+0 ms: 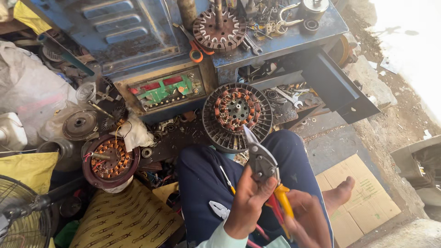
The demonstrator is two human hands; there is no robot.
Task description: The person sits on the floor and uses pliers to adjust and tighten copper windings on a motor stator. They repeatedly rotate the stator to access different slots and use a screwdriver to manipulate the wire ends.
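At the bottom centre of the frame, the left hand closes around the head and pivot of a pair of pliers, with its pointed metal nose aiming up toward the middle of the picture. The right hand, lower right of it, is curled about the yellow and red handles, so both hands are wrapped on the one tool and neither is spread. A thin screwdriver lies on the lap just left of the left hand, across the dark blue trousers.

Just beyond the plier tips, at the knees, stands a round fan stator with copper windings ringed about a central hub; the windings look intact and in place, so as far as can be judged the cutting or stripping of that coil has not begun, and the tool is only held ready near it.

Left of centre sits a second wound motor in a reddish housing. A bare foot rests on flattened cardboard at lower right.

Farther up, a blue machine with a green circuit panel fills the upper left, and a bare slotted stator core lies on the blue desk at top centre among loose tools.
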